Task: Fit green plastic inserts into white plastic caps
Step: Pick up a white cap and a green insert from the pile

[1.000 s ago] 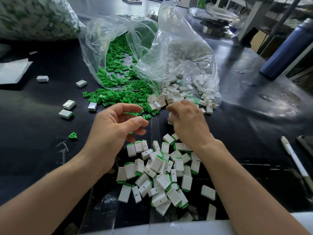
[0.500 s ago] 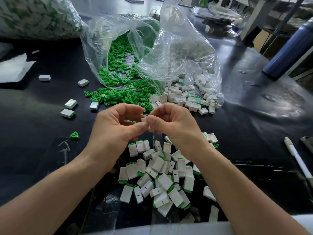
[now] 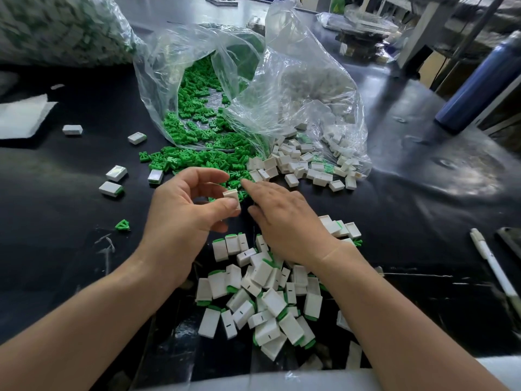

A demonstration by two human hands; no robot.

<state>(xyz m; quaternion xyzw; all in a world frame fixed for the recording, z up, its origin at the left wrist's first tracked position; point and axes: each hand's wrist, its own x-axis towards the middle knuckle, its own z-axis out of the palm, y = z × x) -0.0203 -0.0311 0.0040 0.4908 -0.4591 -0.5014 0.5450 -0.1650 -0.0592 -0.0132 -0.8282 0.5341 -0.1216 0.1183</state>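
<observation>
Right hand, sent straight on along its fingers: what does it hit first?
Most likely the loose green inserts at the bag mouth; the right hand's fingers end at their near edge. Height above the table is unclear.

White cap [image 3: 231,196]: small, rectangular, pinched at left hand [image 3: 180,218] thumb tip. Green inserts [image 3: 197,160]: loose heap at right hand [image 3: 284,221] fingertips. Empty caps [image 3: 296,165] just beyond them; filled caps [image 3: 262,294] heaped behind both wrists.

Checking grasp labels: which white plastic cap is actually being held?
The white plastic cap pinched in the left hand; the rest lie on the black table or in the clear plastic bag.
</observation>
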